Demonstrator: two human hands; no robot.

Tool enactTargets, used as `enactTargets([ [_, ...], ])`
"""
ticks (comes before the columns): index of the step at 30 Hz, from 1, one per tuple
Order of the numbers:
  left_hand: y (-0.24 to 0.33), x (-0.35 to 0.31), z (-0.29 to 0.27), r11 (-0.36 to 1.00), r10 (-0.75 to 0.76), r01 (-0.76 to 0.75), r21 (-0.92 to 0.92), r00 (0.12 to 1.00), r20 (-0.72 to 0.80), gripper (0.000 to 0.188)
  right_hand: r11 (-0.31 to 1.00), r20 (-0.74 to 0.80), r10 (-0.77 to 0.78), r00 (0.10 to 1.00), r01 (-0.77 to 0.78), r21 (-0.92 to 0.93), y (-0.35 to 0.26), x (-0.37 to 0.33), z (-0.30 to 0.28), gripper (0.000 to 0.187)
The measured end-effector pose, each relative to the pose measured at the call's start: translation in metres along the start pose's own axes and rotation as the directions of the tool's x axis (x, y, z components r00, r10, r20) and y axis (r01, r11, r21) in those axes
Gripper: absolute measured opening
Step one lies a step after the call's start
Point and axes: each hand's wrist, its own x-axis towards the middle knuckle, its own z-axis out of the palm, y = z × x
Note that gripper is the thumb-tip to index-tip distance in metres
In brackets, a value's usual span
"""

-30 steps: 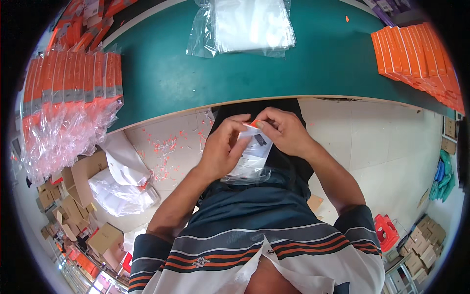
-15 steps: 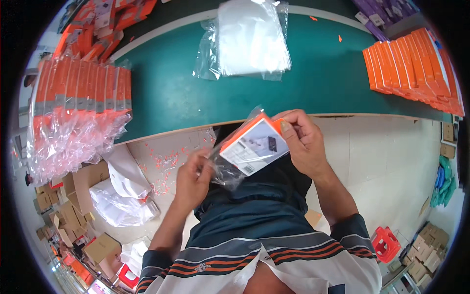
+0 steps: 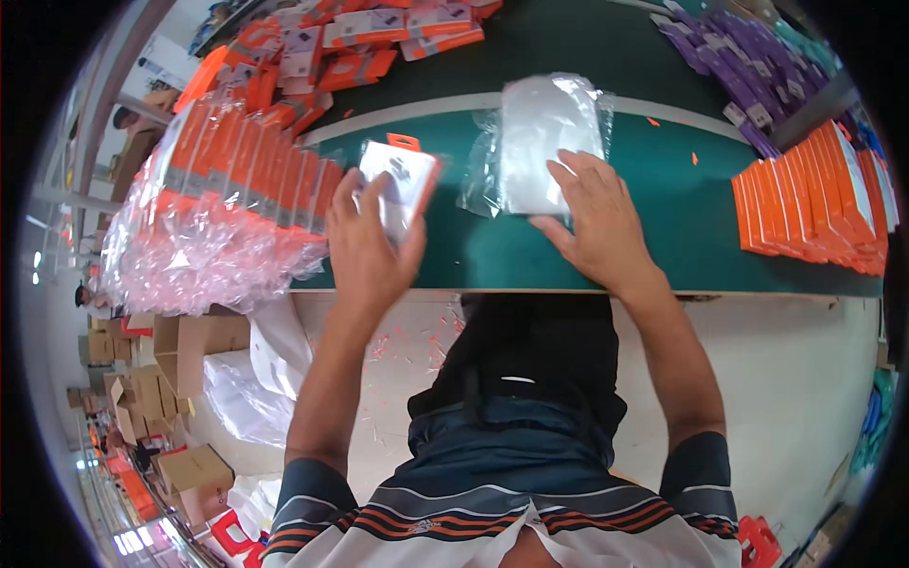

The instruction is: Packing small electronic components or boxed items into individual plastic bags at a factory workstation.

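My left hand (image 3: 371,248) grips a white-and-orange box (image 3: 409,197) with an orange hang tab at its far end. It is above the table's left side, close to a row of orange boxes (image 3: 248,168) in clear plastic. Any clear wrap on the held box is hard to make out. My right hand (image 3: 601,222) is open, fingers apart, over the near right part of a stack of clear plastic bags (image 3: 542,142). Its fingertips seem to touch the top bag; nothing is visibly gripped.
Loose orange boxes (image 3: 350,43) are heaped at the far left. Purple boxes (image 3: 729,66) lie far right, above a row of orange boxes (image 3: 805,204). The green table (image 3: 454,256) ends just before my body. Cardboard cartons (image 3: 194,478) stand on the floor at left.
The box has moved from before my body to the table's left, passing from my right hand to my left. My right hand has reached forward to the bag stack. The view has shifted.
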Motion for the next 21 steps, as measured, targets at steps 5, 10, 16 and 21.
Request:
enactTargets([
  [5, -0.075, 0.021, 0.02, 0.93, -0.215, 0.179, 0.32, 0.973, 0.079, 0.056, 0.949, 0.188, -0.205, 0.96, 0.242, -0.201, 0.025, -0.007, 0.011, 0.02],
  [10, -0.058, 0.022, 0.038, 0.911, -0.153, 0.113, 0.397, 0.986, 0.07, 0.052, 0.981, 0.23, -0.121, 0.966, 0.152, -0.123, 0.03, -0.022, 0.018, 0.01],
  [16, 0.033, 0.011, 0.03, 0.973, 0.155, -0.172, -0.151, 0.981, -0.117, 0.051, 1.0, 0.153, 0.0, 0.988, 0.0, -0.003, 0.033, -0.02, 0.011, 0.005],
  [21, 0.095, 0.015, 0.038, 0.769, -0.157, 0.314, -0.557, 0.938, 0.31, 0.057, 0.982, 0.089, 0.065, 0.994, -0.079, 0.171, 0.031, -0.019, 0.005, 0.001],
])
